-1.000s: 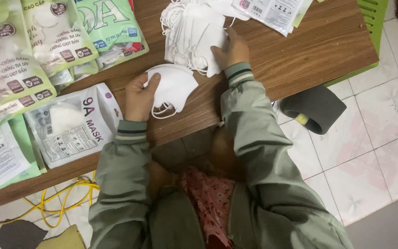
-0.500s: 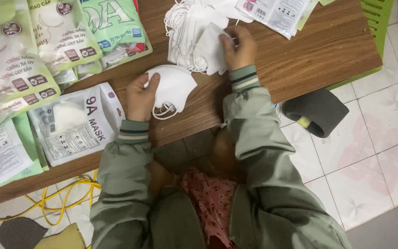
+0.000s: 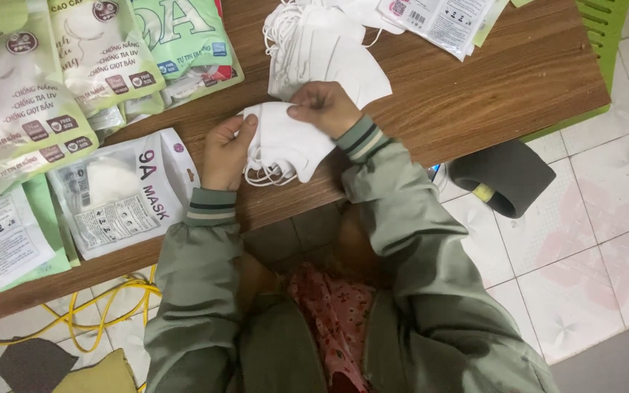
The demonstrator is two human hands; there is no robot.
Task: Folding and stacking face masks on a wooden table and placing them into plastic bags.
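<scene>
The left hand point(image 3: 226, 149) was clamped on a small bundle of white face masks point(image 3: 285, 142), fingers curled over its left edge, with the ear loops hanging loose beneath. A moment before, the right hand point(image 3: 327, 108) had been up at the loose pile of white masks point(image 3: 329, 54) farther back on the wooden counter point(image 3: 489, 87); now it had come across to the bundle, its fingers closed on the bundle's top edge, pressing a mask onto the ones already held. By the look of it, one more mask had been drawn off the pile and added to the stack, so the bundle was a little thicker and the gathering was partway along, with plenty left in the pile. The bundle sat just above the counter's near edge, between the two hands. To the left lay a clear packet with a mask inside point(image 3: 121, 193), just beside the left wrist, and beyond it several green and white printed packets point(image 3: 103, 51) overlapped one another. More flat packets point(image 3: 442, 18) lay at the far edge. A dark foam roll point(image 3: 507, 175) sat on the tiled floor to the right, and yellow cable point(image 3: 92, 309) trailed below the counter.
</scene>
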